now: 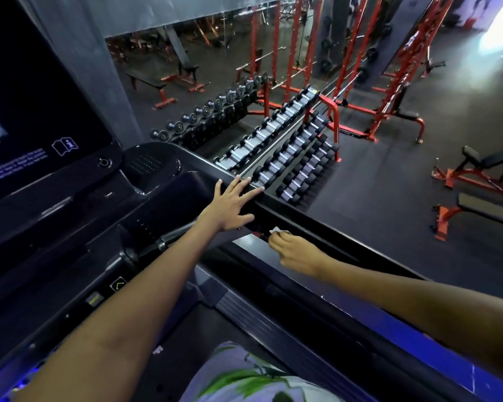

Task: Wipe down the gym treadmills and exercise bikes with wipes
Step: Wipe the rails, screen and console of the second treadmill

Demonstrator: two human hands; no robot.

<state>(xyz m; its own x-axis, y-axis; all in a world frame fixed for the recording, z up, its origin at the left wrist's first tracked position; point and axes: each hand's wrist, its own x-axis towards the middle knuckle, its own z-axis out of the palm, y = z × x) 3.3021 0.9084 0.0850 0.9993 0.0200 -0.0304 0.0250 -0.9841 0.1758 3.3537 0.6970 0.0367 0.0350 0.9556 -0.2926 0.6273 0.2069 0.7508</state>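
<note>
The left hand (230,204) lies flat with its fingers straight and spread, pressed on the glossy black side handrail (317,227) of the treadmill, close to where the rail meets the console; its forearm stretches back across the lower left of the view. The right hand (295,252) sits just behind it along the same rail, fingers curled and pinching a small white wipe (277,230), of which only a corner shows above the fingertips; the wipe is held against the inner edge of the handrail.

Beyond the hands, the treadmill's dark console (70,227) rises to the left, with a large black screen (35,105) carrying pale printed text and a small book-shaped symbol; a perforated black panel (145,163) sits at the console's right corner. Below the rail runs the ribbed grey side strip (259,314) of the treadmill deck, and a patterned white and green garment (244,378) shows at the bottom edge.

Past the handrail, on the dark rubber floor (389,184), stands a red-framed rack of black dumbbells (296,149) in three tiers; a second row of dumbbells (209,111) lies to its left; red power racks (375,68) and black padded benches on red frames (482,169) stand further off.
</note>
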